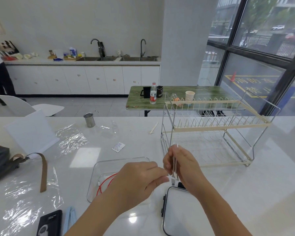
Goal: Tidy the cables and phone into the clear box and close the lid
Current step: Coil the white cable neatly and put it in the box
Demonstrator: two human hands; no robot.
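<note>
Above the clear box (pixel 99 169), a folded white cable (pixel 174 165) is pinched by right hand (pixel 182 167) and left hand (pixel 136 181), the red cable (pixel 107 182) inside partly hidden, the phone (pixel 49 223) cut off at the surface's near edge.

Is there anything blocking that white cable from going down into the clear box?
Nothing visible: both hands hold the white cable above the box, which is open. Only the left hand hangs over it. A red cable lies inside.

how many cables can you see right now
2. A red cable lies coiled in the clear box; a white cable is held folded between both hands. Others may be hidden under the hands.
</note>
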